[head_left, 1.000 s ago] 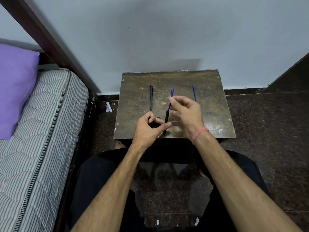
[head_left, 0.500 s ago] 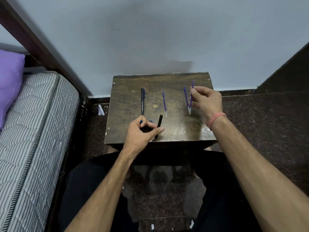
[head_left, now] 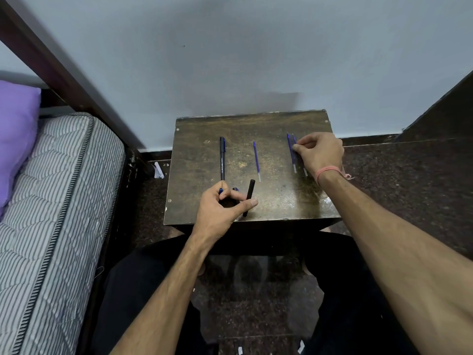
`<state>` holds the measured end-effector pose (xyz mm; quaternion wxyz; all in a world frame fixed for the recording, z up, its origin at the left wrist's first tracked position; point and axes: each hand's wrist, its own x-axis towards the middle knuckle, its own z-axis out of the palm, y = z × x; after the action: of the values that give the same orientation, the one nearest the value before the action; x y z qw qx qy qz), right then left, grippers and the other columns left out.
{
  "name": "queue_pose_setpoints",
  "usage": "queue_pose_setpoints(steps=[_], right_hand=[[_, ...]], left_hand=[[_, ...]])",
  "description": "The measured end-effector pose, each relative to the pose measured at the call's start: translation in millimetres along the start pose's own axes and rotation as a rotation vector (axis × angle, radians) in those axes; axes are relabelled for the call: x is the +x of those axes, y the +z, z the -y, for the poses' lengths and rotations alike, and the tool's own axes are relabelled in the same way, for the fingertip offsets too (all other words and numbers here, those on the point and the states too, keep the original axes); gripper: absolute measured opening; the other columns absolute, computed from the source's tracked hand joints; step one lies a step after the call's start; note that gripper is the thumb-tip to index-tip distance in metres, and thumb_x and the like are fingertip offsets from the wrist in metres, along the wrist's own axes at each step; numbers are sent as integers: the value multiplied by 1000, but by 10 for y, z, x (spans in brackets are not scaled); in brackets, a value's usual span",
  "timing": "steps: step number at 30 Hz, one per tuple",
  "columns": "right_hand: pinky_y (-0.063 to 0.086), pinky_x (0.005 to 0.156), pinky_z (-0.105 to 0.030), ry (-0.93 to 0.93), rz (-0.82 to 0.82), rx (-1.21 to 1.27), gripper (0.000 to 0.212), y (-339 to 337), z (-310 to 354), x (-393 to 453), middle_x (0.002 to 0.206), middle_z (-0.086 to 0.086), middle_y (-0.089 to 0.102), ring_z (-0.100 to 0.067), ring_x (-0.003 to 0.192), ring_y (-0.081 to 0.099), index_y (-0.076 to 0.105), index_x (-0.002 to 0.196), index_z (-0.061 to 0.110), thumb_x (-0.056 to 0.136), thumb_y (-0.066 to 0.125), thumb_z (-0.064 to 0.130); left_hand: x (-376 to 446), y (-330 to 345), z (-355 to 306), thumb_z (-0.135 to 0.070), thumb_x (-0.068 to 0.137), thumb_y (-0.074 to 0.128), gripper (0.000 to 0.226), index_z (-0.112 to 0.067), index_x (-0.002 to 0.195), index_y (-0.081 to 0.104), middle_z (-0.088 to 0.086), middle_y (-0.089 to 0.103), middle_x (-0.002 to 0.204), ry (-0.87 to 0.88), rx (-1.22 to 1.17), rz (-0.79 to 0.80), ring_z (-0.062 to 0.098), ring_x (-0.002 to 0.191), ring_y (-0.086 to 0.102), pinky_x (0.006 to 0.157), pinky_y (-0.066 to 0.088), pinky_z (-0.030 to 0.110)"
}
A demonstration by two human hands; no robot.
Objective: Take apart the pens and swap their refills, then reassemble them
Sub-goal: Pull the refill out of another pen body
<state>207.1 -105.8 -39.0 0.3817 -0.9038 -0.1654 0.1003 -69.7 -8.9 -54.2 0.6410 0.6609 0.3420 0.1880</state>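
Nearest us, our left hand (head_left: 220,208) pinches an empty black plastic pen barrel (head_left: 248,198) over the worn dark wooden table (head_left: 276,201), with small blue parts tucked in the fingers. Beyond lie a still-assembled black capped pen (head_left: 222,158) and one loose blue refill (head_left: 256,161). Farthest, our right hand (head_left: 320,152) closes on one of two paired blue refills (head_left: 291,152). We judge disassembly partial; swapping and reassembly remain.

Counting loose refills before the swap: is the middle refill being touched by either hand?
No, the middle refill lies alone on the table, apart from both hands.
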Motion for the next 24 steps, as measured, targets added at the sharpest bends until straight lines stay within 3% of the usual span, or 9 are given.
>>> queue_pose_setpoints(steps=[3,7,12,15,17,19,22,24], right_hand=[[60,92,-28,-13,-18,-33,10,41,3,14,84,9,83,-10,88,79,88,91,27,87,92,36],[62,97,-34,-8,-43,-82,11,78,29,-9,92,5,86,-16,95,80,89,93,27,88,92,36],[63,98,-38,-8,-38,-98,8,57,58,-10,94,4,86,-16,97,80,88,93,27,89,92,34],[62,96,-35,28,-81,-16,8,38,50,-54,89,10,83,-10,91,79,86,93,27,89,90,32],[62,94,-32,36,-173,84,8,53,60,-204,86,15,79,0,84,73,82,98,27,92,86,31],[61,87,-27,-24,-212,171,7,105,98,-447,87,17,75,5,82,69,79,102,28,96,81,32],[60,73,-20,-127,-95,316,7,255,170,-911,90,15,75,1,80,70,78,105,27,102,77,34],[61,68,-23,-99,16,464,11,369,201,-1208,88,7,78,-4,77,72,79,103,28,104,76,39]], left_hand=[[-2,-5,-3,-28,80,101,65,-21,85,37,7,86,96,0,7,2,40,99,80,100,60,45],[-6,-1,-13,-26,81,100,64,-21,85,36,7,87,95,11,-9,-6,43,100,77,92,61,30],[13,6,5,-25,82,100,63,-21,85,37,6,87,96,0,0,-4,40,102,79,97,59,35],[17,9,13,-25,81,100,66,-24,81,34,5,87,95,8,5,-17,31,93,80,88,59,21],[18,10,25,-26,82,101,67,-25,80,33,4,87,94,19,8,-18,21,88,79,86,58,18],[26,19,36,-25,82,100,67,-24,81,33,5,87,94,26,3,-20,22,88,79,85,58,17],[36,32,41,-24,82,100,67,-24,81,33,7,87,92,33,-3,-32,25,88,72,87,57,20],[36,35,33,-22,81,100,68,-25,81,33,9,86,92,33,-28,-33,24,85,69,86,58,24]])
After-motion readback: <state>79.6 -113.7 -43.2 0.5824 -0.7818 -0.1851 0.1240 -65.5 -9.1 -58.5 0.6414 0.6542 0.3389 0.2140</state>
